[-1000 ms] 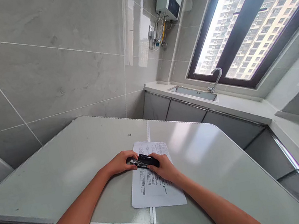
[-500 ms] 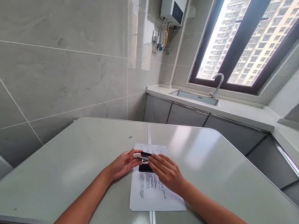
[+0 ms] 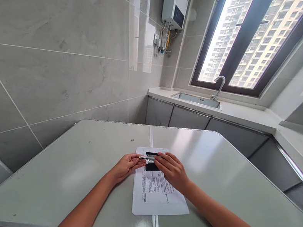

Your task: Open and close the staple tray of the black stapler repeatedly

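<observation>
A black and silver stapler [image 3: 151, 167] is held above printed paper sheets [image 3: 158, 202], its parts spread apart with bare metal showing between them. My right hand [image 3: 172, 169] is closed around its right end, and its fingers cover much of that side. At the left end, the thumb and fingers of my left hand [image 3: 126, 167] pinch the silver metal part. What lies between those fingertips is too small to make out fully.
The sheets lie on a pale folding table [image 3: 64, 183] across its centre seam. Small bits [image 3: 132, 140] rest beyond them. Past the table's right edge are grey cabinets, with a sink [image 3: 198, 99] and a tap [image 3: 218, 86] along the window side.
Both hands and the stapler have shifted slightly to the right. The stapler has turned a little, and a pale label on its upper part now shows.
</observation>
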`<state>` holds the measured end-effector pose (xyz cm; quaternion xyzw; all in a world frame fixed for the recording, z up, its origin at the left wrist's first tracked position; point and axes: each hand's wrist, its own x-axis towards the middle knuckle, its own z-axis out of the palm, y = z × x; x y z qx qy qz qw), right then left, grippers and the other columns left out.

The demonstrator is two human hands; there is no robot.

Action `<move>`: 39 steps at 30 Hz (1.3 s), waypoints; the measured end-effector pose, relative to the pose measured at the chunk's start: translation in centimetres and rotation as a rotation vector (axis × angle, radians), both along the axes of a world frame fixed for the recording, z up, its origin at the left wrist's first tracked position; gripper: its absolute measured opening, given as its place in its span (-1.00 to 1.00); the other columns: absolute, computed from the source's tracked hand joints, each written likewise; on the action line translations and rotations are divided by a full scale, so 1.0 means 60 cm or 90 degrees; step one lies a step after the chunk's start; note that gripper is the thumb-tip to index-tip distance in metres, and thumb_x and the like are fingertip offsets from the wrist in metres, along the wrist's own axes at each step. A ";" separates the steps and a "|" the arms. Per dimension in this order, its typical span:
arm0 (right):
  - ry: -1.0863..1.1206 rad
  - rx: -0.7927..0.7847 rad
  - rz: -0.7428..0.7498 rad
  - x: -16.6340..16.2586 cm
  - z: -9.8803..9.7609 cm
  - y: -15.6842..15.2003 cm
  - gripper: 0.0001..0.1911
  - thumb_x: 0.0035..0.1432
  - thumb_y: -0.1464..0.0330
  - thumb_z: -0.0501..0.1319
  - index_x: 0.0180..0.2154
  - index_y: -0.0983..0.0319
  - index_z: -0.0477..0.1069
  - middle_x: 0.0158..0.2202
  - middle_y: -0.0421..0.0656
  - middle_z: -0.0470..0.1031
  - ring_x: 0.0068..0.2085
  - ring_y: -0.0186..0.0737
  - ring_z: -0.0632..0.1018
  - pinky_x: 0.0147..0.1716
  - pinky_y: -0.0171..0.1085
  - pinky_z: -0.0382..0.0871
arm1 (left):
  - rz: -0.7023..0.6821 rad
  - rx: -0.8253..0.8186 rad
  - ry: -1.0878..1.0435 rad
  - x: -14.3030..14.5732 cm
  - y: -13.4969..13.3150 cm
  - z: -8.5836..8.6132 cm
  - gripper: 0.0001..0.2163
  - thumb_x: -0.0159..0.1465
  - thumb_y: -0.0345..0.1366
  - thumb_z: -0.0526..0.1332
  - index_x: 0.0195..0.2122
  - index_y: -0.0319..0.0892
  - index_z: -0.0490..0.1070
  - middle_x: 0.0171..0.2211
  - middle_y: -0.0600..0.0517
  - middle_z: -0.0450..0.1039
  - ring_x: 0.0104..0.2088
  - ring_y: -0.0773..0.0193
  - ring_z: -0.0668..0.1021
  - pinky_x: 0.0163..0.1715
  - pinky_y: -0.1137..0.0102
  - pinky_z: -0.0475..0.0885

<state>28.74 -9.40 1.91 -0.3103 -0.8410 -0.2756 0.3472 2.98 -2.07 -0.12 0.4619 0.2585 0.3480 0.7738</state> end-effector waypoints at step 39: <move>0.270 -0.265 0.048 -0.017 0.009 -0.009 -0.79 0.31 0.32 0.30 -0.02 0.12 0.51 0.07 -0.04 0.57 0.09 -0.03 0.54 0.09 -0.01 0.46 | 0.008 0.251 0.098 -0.004 -0.024 0.047 -0.62 0.35 -0.07 0.31 0.05 -0.23 0.49 -0.15 -0.17 0.63 -0.69 0.55 0.27 -0.63 0.47 0.18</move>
